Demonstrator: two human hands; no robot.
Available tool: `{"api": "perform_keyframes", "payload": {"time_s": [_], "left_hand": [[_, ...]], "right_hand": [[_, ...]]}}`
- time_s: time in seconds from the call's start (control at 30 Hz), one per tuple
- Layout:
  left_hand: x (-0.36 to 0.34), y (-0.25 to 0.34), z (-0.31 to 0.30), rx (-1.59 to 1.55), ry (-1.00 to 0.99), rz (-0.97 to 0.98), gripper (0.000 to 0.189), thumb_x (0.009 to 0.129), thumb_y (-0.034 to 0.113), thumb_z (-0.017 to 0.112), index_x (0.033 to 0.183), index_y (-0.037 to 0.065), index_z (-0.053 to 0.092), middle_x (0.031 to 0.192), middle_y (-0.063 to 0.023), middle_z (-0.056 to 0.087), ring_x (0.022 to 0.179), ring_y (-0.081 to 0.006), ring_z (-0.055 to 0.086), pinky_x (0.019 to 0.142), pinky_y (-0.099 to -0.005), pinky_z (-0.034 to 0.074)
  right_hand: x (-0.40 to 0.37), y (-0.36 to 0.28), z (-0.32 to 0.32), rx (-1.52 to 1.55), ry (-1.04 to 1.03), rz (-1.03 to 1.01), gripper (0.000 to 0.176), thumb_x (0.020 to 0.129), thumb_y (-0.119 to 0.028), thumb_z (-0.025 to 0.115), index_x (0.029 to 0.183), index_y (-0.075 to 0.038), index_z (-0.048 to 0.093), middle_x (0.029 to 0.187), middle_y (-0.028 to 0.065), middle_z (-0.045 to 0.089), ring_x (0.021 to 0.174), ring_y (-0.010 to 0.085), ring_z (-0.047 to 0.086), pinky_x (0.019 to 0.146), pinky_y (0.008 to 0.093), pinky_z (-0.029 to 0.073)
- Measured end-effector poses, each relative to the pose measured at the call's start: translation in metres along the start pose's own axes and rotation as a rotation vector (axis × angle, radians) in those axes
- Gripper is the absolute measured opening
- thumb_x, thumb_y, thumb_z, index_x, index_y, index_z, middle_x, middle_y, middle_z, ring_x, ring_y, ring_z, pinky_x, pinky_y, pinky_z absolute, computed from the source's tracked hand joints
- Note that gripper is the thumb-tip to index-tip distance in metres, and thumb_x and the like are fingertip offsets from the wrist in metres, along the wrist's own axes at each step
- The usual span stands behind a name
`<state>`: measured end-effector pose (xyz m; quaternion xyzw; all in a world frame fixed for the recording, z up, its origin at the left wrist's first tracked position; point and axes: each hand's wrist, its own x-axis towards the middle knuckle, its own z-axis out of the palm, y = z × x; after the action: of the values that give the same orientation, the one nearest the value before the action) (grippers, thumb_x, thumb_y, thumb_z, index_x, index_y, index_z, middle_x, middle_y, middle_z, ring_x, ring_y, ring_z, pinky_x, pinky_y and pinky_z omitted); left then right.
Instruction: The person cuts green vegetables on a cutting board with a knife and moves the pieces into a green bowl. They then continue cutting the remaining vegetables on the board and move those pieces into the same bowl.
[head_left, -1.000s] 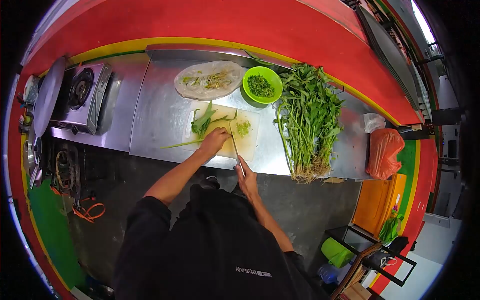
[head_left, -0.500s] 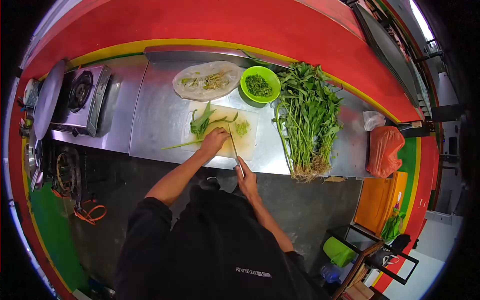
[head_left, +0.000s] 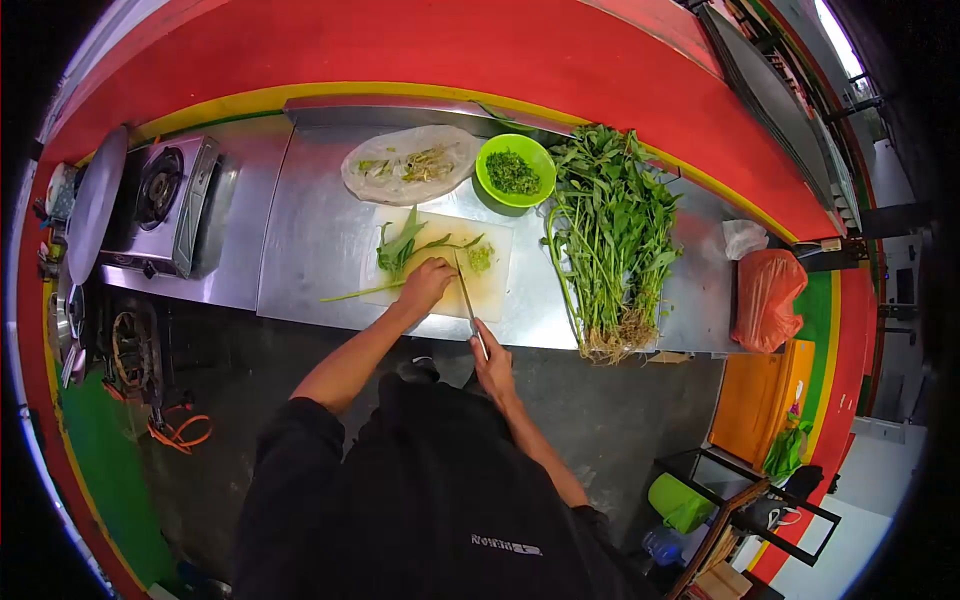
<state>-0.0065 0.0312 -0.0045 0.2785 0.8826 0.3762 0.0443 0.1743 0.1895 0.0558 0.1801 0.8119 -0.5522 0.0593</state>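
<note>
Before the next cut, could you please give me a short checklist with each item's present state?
1. Right hand gripping knife: ok.
2. Left hand clear of the blade: cannot tell, the gap looks very small.
3. Stem wholly on board: not ok, one end juts past the left edge.
4. Chopped bits on board: ok, just right of the knife.
5. Room in bowl: ok, greens sit below its rim.

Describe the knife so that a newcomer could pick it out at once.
Find the long steel counter against the red wall, then the pale cutting board near its front edge. The knife reaches from the right hand across that board, its tip beside a small heap of chopped green bits. It is the one straight metal blade there, among green leaves.
</note>
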Motion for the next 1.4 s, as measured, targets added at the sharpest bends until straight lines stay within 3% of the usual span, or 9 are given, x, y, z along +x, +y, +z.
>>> {"api": "perform_keyframes", "payload": {"time_s": [0.27, 0.4, 0.43, 0.9, 0.97, 1.1, 1.2, 1.27, 1.4], "left_hand": [[-0.001, 0.002, -0.002, -0.063, -0.001, 0.034, 0.014, 0.093, 0.011, 0.071, 0.104, 0.004, 0.077, 0.1, -0.0125, 0.067, 0.099, -0.0337, 0.066, 0.087, -0.0422, 0.054], [0.003, -0.007, -0.002, -0.106, -0.021, -0.006, 0.021, 0.093, 0.008, 0.07, 0.113, 0.004, 0.075, 0.102, -0.0149, 0.068, 0.102, -0.0355, 0.066, 0.091, -0.0432, 0.054], [0.004, -0.01, -0.001, -0.06, 0.065, 0.013, 0.026, 0.093, 0.007, 0.07, 0.118, 0.003, 0.073, 0.107, -0.0154, 0.068, 0.105, -0.0359, 0.066, 0.093, -0.0428, 0.054], [0.0, -0.027, 0.002, -0.11, 0.167, -0.139, 0.062, 0.089, 0.002, 0.072, 0.148, 0.0, 0.053, 0.152, -0.023, 0.047, 0.093, -0.0287, 0.068, 0.089, -0.0377, 0.056], [-0.003, -0.024, 0.002, -0.123, 0.188, -0.18, 0.064, 0.089, 0.002, 0.073, 0.149, 0.0, 0.052, 0.155, -0.024, 0.044, 0.091, -0.0284, 0.068, 0.088, -0.0379, 0.056], [-0.004, -0.012, -0.007, -0.241, 0.195, -0.308, 0.067, 0.088, 0.003, 0.074, 0.151, 0.002, 0.052, 0.162, -0.0259, 0.036, 0.088, -0.0282, 0.068, 0.087, -0.0382, 0.056], [-0.007, -0.008, -0.012, -0.234, 0.177, -0.275, 0.067, 0.087, 0.002, 0.074, 0.151, 0.003, 0.052, 0.162, -0.0252, 0.036, 0.089, -0.0277, 0.068, 0.088, -0.0381, 0.056], [-0.008, -0.01, -0.013, -0.179, 0.201, -0.219, 0.063, 0.087, 0.001, 0.074, 0.147, 0.003, 0.056, 0.154, -0.0224, 0.045, 0.092, -0.0283, 0.069, 0.088, -0.0374, 0.056], [-0.013, -0.008, -0.014, -0.243, 0.121, -0.123, 0.047, 0.09, 0.0, 0.071, 0.135, 0.002, 0.063, 0.134, -0.018, 0.059, 0.109, -0.0363, 0.068, 0.092, -0.0422, 0.056]], "right_hand": [[0.012, 0.01, 0.006, -0.067, 0.072, -0.157, 0.044, 0.107, -0.023, 0.059, 0.149, -0.013, 0.057, 0.12, 0.0323, 0.069, 0.11, 0.043, 0.072, 0.09, 0.044, 0.055], [-0.001, -0.018, -0.014, -0.023, -0.072, 0.215, 0.045, 0.107, -0.028, 0.06, 0.149, -0.013, 0.057, 0.125, 0.0313, 0.069, 0.116, 0.0385, 0.071, 0.094, 0.0404, 0.053], [-0.003, -0.005, -0.009, -0.003, 0.039, -0.046, 0.045, 0.107, -0.031, 0.06, 0.149, -0.014, 0.058, 0.122, 0.0305, 0.07, 0.114, 0.0377, 0.072, 0.092, 0.0401, 0.054], [0.003, 0.014, -0.022, -0.089, -0.047, -0.033, 0.044, 0.107, -0.032, 0.059, 0.148, -0.015, 0.059, 0.125, 0.0292, 0.07, 0.121, 0.0443, 0.067, 0.101, 0.0445, 0.052], [0.006, 0.007, -0.024, -0.087, -0.039, -0.024, 0.041, 0.106, -0.022, 0.062, 0.146, -0.009, 0.061, 0.128, 0.0231, 0.072, 0.121, 0.029, 0.069, 0.103, 0.0374, 0.051], [0.009, 0.007, -0.023, -0.104, -0.019, -0.087, 0.041, 0.107, -0.021, 0.062, 0.145, -0.01, 0.061, 0.126, 0.0223, 0.073, 0.119, 0.0278, 0.069, 0.102, 0.0372, 0.051], [0.007, -0.008, -0.025, -0.109, -0.042, 0.071, 0.041, 0.107, -0.022, 0.062, 0.146, -0.009, 0.061, 0.125, 0.0218, 0.074, 0.116, 0.0253, 0.07, 0.1, 0.0372, 0.052], [0.008, -0.005, -0.024, -0.056, -0.038, 0.109, 0.043, 0.107, -0.029, 0.06, 0.147, -0.013, 0.06, 0.129, 0.0309, 0.068, 0.127, 0.0398, 0.066, 0.105, 0.041, 0.049], [0.009, 0.014, -0.021, 0.022, -0.042, -0.075, 0.044, 0.107, -0.03, 0.06, 0.147, -0.012, 0.059, 0.129, 0.0297, 0.069, 0.127, 0.0392, 0.066, 0.105, 0.0408, 0.05]]}}
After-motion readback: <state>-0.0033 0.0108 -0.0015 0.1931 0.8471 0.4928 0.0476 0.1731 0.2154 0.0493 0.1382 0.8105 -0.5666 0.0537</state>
